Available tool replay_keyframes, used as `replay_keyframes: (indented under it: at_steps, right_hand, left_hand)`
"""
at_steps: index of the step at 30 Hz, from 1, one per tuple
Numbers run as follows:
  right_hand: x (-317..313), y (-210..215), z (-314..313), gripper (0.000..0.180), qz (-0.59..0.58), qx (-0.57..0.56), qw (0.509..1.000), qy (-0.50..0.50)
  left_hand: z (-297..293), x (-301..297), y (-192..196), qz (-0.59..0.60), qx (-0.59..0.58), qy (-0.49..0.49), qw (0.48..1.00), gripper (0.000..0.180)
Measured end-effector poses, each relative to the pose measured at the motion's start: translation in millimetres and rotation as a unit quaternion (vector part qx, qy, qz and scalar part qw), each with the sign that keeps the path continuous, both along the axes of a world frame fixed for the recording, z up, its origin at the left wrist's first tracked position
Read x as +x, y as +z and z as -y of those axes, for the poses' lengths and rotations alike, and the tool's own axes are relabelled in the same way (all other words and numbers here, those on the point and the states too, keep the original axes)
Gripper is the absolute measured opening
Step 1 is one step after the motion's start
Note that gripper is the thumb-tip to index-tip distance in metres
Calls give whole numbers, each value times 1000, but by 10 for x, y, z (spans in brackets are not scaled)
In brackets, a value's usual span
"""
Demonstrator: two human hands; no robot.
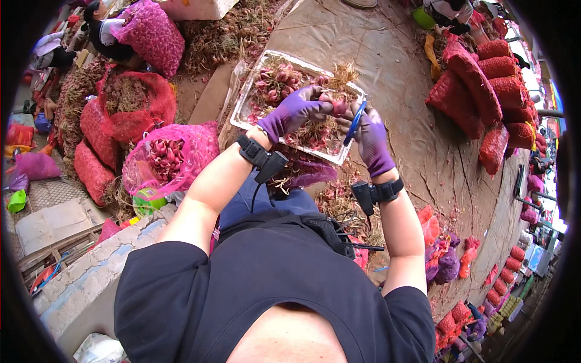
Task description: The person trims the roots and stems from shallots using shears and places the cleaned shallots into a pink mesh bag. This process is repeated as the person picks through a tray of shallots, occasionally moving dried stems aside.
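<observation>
Both of my hands wear purple gloves and are raised over a white foam box. My left hand is closed on a bunch of red shallots, whose dry straw-coloured tops stick up beyond the fingers. Close beside the bunch, my right hand grips blue-handled scissors; I cannot make out their blades. More shallots lie in the box, with dry stalks and roots among them.
To the left stands an open pink mesh bag of shallots, near stuffed red sacks. Red sacks are stacked at the right on a brown tarp. A person is at the far left. A concrete ledge runs at the near left.
</observation>
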State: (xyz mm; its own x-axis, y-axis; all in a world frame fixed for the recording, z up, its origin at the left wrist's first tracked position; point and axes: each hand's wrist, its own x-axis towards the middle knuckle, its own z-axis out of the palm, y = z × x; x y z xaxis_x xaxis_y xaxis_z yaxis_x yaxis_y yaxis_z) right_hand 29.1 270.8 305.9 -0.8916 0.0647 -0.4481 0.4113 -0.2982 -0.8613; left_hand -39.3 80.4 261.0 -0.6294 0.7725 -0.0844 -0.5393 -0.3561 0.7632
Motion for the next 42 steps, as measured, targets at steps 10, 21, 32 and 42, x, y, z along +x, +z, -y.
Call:
replay_keyframes:
  at_steps: [10, 21, 32, 42]
  right_hand:
    - [126, -137, 7, 38, -139, 166, 976, -24]
    - [340, -459, -291, 32, -28, 252, 964, 77]
    - [494, -894, -454, 30, 171, 177, 924, 292]
    - [-532, -1060, 162, 37, -105, 275, 910, 294]
  left_hand:
    - [-25, 144, 98, -97, -222, 57, 969, 38]
    - [1324, 612, -466, 86, -91, 52, 991, 26]
    - [3379, 1992, -1511, 412, 89, 417, 805, 34]
    - [1244, 932, -1487, 199, -225, -2, 954, 44]
